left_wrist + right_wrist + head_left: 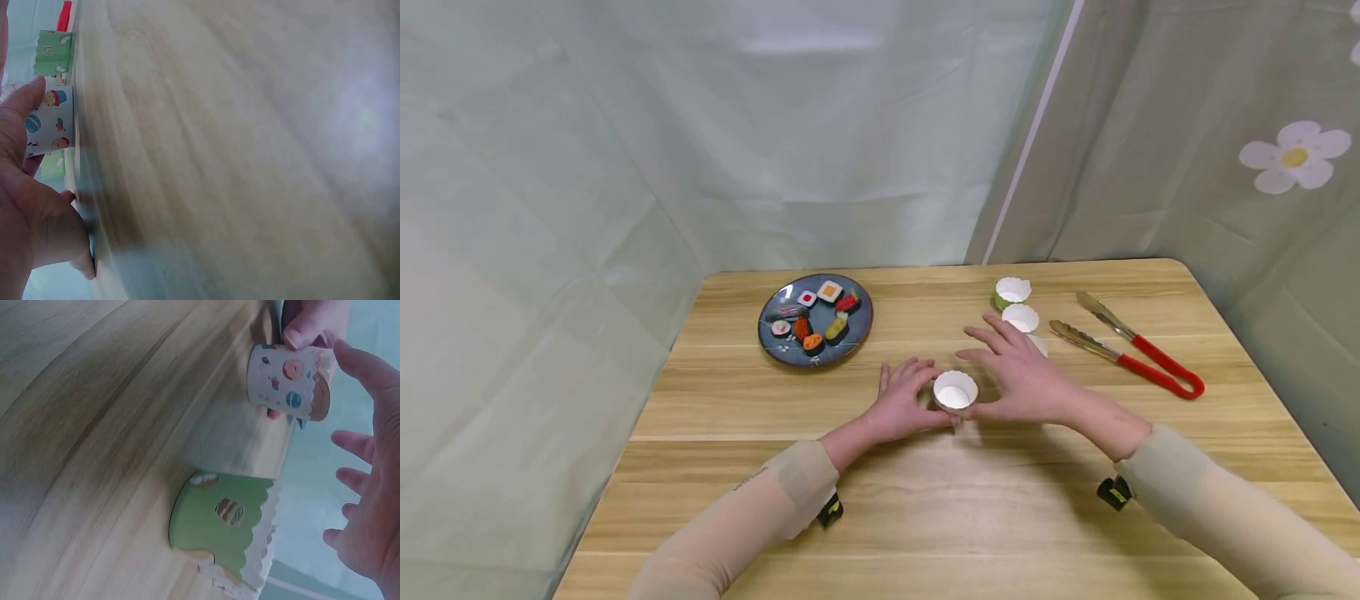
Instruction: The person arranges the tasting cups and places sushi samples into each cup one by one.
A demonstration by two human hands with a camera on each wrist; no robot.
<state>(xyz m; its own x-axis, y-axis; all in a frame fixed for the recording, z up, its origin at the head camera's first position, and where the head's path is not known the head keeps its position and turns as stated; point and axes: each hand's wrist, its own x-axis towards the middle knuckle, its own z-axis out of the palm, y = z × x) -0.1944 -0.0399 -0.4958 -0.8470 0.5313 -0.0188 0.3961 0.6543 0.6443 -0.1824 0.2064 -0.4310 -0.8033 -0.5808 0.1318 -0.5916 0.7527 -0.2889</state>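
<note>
My left hand (pixel 901 408) grips a small white paper baking cup (pixel 956 390) from its left side, thumb in front and fingers behind. In the right wrist view, this cup (pixel 281 381) is upright and printed with sweets, with the left thumb (pixel 303 332) on its wall. My right hand (pixel 1028 382) hovers at the cup's right side, its fingers spread. Its thumb tip comes close to the rim; whether it touches cannot be told. Beyond the right hand, a green scalloped cup (pixel 219 515) stands near, with others partly hidden behind it.
At the back left lies a dark blue plate (pixel 816 357) with several sushi pieces. Two white-lined cups, a rear one (pixel 1013 290) and a nearer one (pixel 1021 318), stand behind the right hand. Red-handled tongs (pixel 1161 367) lie at the right. A curtain hangs behind the wooden table (pixel 925 525).
</note>
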